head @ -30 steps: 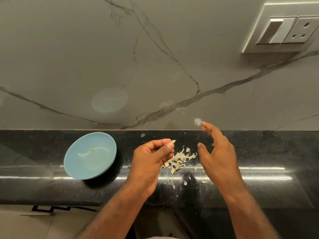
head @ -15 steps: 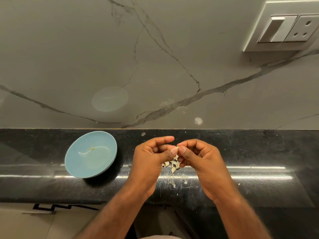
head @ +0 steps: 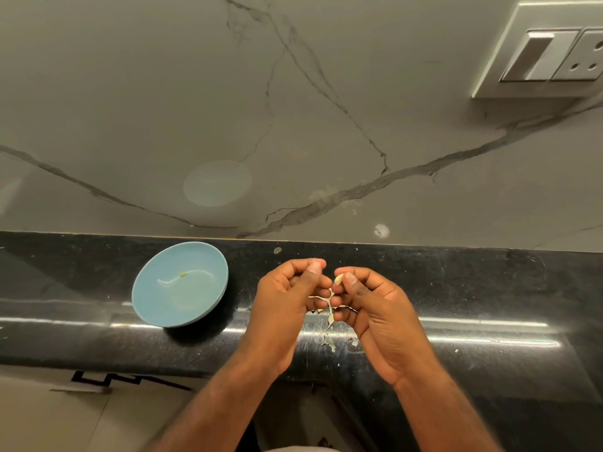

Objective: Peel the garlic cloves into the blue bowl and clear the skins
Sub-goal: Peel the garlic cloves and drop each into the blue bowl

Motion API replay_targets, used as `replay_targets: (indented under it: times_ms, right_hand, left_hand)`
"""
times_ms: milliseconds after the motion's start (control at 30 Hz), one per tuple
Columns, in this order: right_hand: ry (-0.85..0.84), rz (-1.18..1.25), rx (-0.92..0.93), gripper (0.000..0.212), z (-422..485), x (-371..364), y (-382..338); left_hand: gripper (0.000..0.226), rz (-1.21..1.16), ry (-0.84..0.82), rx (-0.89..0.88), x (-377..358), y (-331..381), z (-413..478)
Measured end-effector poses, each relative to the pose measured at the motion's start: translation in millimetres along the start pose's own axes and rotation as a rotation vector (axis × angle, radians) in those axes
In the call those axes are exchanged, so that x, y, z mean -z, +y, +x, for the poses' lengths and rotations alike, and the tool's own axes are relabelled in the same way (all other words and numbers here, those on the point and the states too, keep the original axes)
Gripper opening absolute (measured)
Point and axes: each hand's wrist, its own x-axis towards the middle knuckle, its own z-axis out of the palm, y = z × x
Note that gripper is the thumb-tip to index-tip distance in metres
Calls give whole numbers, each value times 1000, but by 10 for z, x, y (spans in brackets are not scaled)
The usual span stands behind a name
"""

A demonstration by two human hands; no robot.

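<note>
A person's two bare hands meet just below the middle of the frame, over a black polished counter (head: 473,288). The right hand (head: 375,308) has its grip grasping a pale garlic clove (head: 338,279), pinched between thumb and forefinger so that the clove's tip pokes out toward the other hand. The left hand (head: 287,298) sits just beside it, its grip clenched, fingers curled in and the thumb pressed on top of the forefinger. I cannot tell whether any scrap of skin is caught in that pinch. The fingertips of the two hands are nearly touching.

Under and between the hands, thin whitish garlic skins (head: 329,308) lie on the counter, mostly hidden by the fingers, with a few smaller crumbs (head: 327,340) toward the lower edge of the pile.

The blue bowl (head: 195,301) stands on the counter to the left of the hands, apart from them and close to the wall. Inside it there is only one small yellowish bit (head: 183,274) near the middle.

Behind the counter rises a grey marble wall (head: 293,125) with dark veins. A white switch and socket plate (head: 554,53) is fixed in the upper right of the frame. A pale cabinet front (head: 49,419) shows at the lower left, below the counter's edge.
</note>
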Motion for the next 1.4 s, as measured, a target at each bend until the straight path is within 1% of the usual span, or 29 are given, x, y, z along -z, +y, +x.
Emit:
replay_targets:
  times_ms: [100, 167, 200, 267, 367, 400, 467, 533, 567, 600, 633, 700, 767, 800, 867, 933, 967, 1033, 1100, 1167, 1233, 1267, 1300, 1400]
  right_hand:
    - [33, -118, 68, 19, -13, 1, 27]
    - [36, -235, 116, 14, -17, 3, 54]
    - [27, -274, 126, 13, -19, 4, 73]
    - [15, -261, 118, 13, -21, -8, 111]
    - [103, -179, 136, 15, -28, -22, 143]
    - [147, -184, 160, 23, -25, -8, 145]
    - [194, -311, 196, 49, -7, 74, 138]
    - [145, -524, 188, 69, 46, 163, 138]
    - [124, -599, 176, 74, 71, 205, 150]
    - [134, -627, 189, 73, 92, 240, 158]
    - [176, -624, 234, 64, 108, 265, 155]
    - [268, -562, 326, 36, 118, 283, 127]
    - [305, -463, 325, 11, 126, 257, 103]
    - [301, -445, 275, 12, 136, 222, 107]
    - [222, -429, 94, 32, 167, 125, 185]
    - [109, -350, -70, 42, 208, 7, 334]
    - [71, -290, -120, 45, 243, -47, 413]
    - [73, -139, -200, 51, 347, -122, 552]
    - [128, 20, -293, 54, 488, -166, 670]
    - [179, 108, -354, 57, 622, -219, 747]
    - [230, 143, -363, 60, 759, -294, 804]
    - [244, 161, -347, 62, 826, -340, 818]
    - [249, 175, -327, 64, 888, -394, 809]
    - [191, 150, -280, 65, 1034, -644, 738]
  left_hand:
    - [12, 182, -36, -66, 1, -23, -51]
    - [10, 196, -21, -59, 12, -60, -70]
    - [11, 176, -11, -41, 20, -80, -75]
    - [14, 76, -3, 28, 33, -114, -77]
    - [13, -159, 8, 150, 45, -132, -72]
    - [11, -227, 17, 179, 51, -134, -69]
    - [8, -328, 46, 225, 63, -143, -65]
    - [7, -384, 80, 253, 79, -163, -58]
    - [8, -398, 94, 260, 87, -177, -61]
    - [8, -399, 103, 260, 94, -192, -64]
    - [8, -386, 110, 257, 101, -212, -65]
    - [9, -322, 117, 237, 117, -257, -64]
    - [11, -235, 118, 197, 129, -297, -52]
    - [13, -183, 112, 165, 130, -314, -43]
    - [12, -25, 101, 84, 136, -351, -10]
    - [6, 243, 112, -38, 153, -397, 53]
    - [4, 399, 113, -109, 168, -426, 94]
    - [8, 692, 92, -228, 222, -487, 165]
    - [12, 874, 24, -288, 307, -542, 220]
    - [14, 903, 13, -339, 411, -569, 258]
    - [14, 803, 122, -401, 559, -575, 299]
    - [15, 721, 185, -396, 643, -598, 310]
    - [17, 637, 233, -347, 720, -640, 313]
    - [28, 472, 295, -75, 921, -927, 365]
